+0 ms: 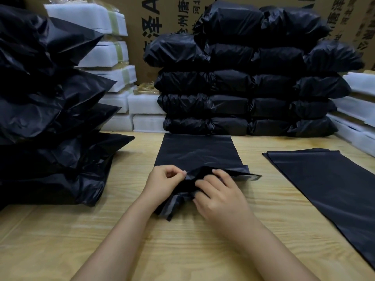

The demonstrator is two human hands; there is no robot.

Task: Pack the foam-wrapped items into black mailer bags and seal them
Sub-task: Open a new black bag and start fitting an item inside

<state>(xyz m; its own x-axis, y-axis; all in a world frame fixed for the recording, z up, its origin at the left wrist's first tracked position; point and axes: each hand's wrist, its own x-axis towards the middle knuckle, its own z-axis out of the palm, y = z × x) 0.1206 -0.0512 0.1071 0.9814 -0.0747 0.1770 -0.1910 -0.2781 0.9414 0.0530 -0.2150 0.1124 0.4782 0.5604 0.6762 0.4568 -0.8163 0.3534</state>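
Note:
An empty black mailer bag (197, 154) lies flat on the wooden table (182, 240), its near mouth end crumpled. My left hand (162, 182) pinches the bag's mouth edge between thumb and fingers. My right hand (220, 196) grips the bunched plastic beside it, fingers curled over the folds. White foam-wrapped items (147, 104) are stacked at the back, left of centre. Whether anything is inside the bag cannot be told; it looks flat.
Packed black mailers are piled high at the left (46, 122) and in a neat stack at the back (249, 86). A pile of flat empty mailers (328, 185) lies at the right. More foam pieces (357, 118) sit far right. Cardboard boxes (168, 21) stand behind.

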